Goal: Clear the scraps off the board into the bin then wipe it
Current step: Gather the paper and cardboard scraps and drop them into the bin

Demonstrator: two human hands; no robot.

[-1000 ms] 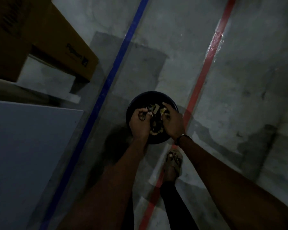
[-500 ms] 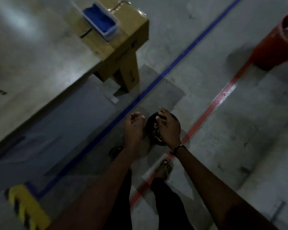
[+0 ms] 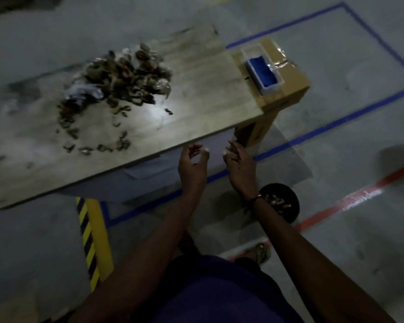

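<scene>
Both hands raised side by side, just short of the near edge of the board (image 3: 208,94): left hand (image 3: 191,164) with fingers loosely curled and thumb apart, nothing in its grasp; right hand (image 3: 239,163) likewise loosely curled and empty as far as can be told (fingertips blurred). Dark band on the right wrist.

Below and just right of the right wrist, down on the floor: black round bin (image 3: 287,206), scraps already lying inside, partly hidden by the forearm. Under the arms, a sandalled foot (image 3: 262,252) on the concrete beside a red floor line (image 3: 350,201). Down left of the left forearm, a yellow post with black stripes (image 3: 91,241).

Ahead of the hands, the pale board, tilted in the view. Well beyond and left of the left hand, a dark heap of scraps (image 3: 124,78) on the board, with a loose trail curving back toward the near edge.

Beyond the right hand, at the board's far right end: a cardboard box (image 3: 287,89), with a small clear tray (image 3: 262,69) holding something blue on top. Blue tape lines (image 3: 336,122) on the floor past it.
</scene>
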